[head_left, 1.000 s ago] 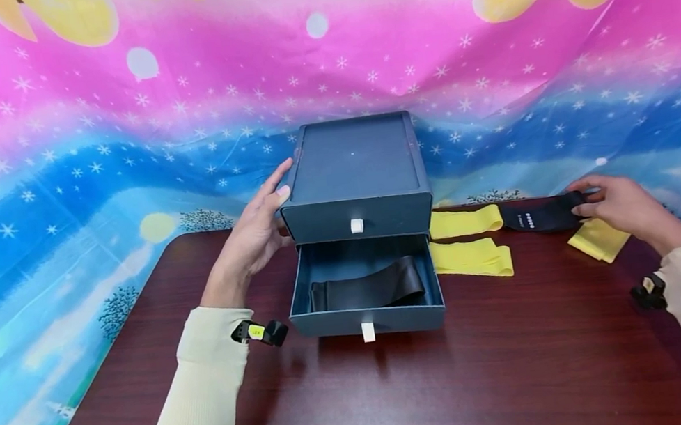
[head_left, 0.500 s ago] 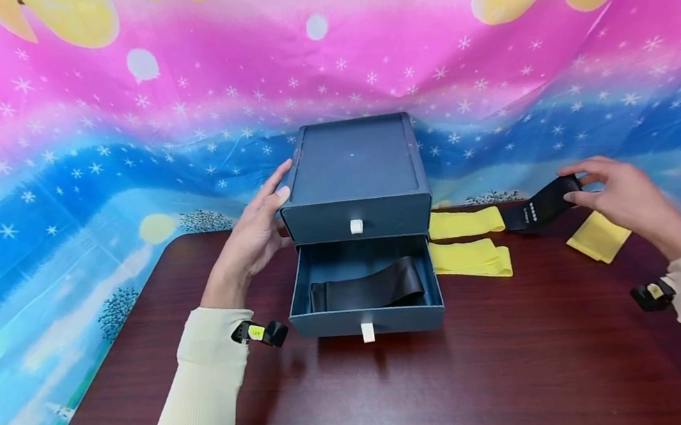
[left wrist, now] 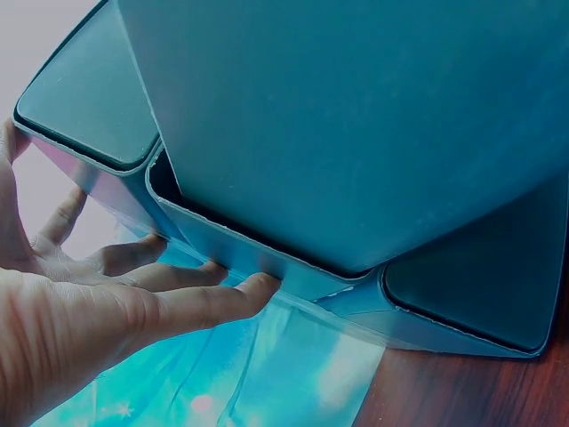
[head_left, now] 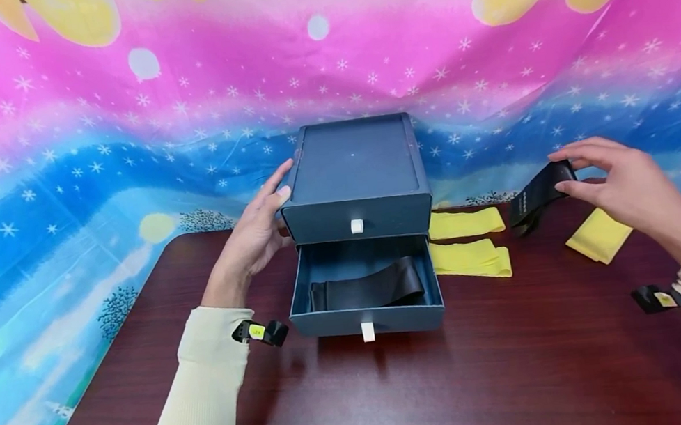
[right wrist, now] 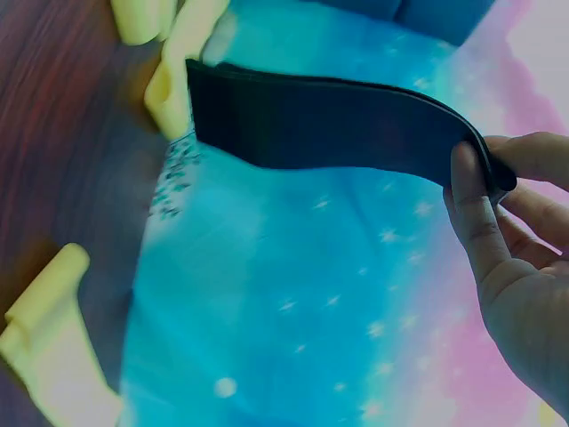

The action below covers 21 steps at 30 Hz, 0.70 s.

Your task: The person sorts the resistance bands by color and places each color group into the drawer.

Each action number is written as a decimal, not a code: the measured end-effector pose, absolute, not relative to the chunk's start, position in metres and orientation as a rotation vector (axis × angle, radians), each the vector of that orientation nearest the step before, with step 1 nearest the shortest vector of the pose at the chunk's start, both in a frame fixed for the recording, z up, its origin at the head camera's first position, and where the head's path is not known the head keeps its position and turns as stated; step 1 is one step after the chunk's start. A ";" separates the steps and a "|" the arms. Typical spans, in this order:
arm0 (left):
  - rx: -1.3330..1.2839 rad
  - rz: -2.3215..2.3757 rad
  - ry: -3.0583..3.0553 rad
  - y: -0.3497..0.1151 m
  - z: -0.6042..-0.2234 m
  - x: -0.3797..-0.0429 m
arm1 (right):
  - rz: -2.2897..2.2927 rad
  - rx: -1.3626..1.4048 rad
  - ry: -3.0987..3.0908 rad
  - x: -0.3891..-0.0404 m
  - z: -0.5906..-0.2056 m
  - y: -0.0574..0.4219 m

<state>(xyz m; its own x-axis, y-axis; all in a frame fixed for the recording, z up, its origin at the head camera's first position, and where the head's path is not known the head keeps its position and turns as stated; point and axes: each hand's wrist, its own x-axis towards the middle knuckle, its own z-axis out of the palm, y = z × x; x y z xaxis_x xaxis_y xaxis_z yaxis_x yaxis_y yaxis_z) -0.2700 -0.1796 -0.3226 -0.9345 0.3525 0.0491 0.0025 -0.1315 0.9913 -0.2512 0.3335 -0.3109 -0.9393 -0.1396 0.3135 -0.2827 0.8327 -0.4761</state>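
Over the worktop (head_left: 521,360), the right hand (head_left: 625,180) pinches a black band (head_left: 539,194) by one end; its dangling end, I'd say, could snag the yellow band (head_left: 466,222) nearby. The left hand (head_left: 254,233), fingers spread against the box (head_left: 354,162), might shift it by pushing.

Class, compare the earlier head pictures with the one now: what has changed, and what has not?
The right hand has risen, lifting the black band it already held by one end. Nothing was let go. The left hand stayed against the drawer unit; the yellow bands and the dark band in the open drawer stayed put.
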 end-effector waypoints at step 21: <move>0.401 2.167 1.886 -0.179 -0.322 -0.269 | 1.110 0.522 -2.467 -0.185 -0.262 0.266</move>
<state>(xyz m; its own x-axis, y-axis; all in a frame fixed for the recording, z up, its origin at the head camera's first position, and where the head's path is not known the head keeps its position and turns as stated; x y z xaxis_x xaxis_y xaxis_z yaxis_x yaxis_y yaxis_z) -0.2688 -0.1789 -0.3217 -0.9334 0.3556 0.0484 -0.0013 -0.1380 0.9904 -0.1852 0.2665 -0.2622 -0.8571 -0.1750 0.4845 -0.4787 0.6181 -0.6235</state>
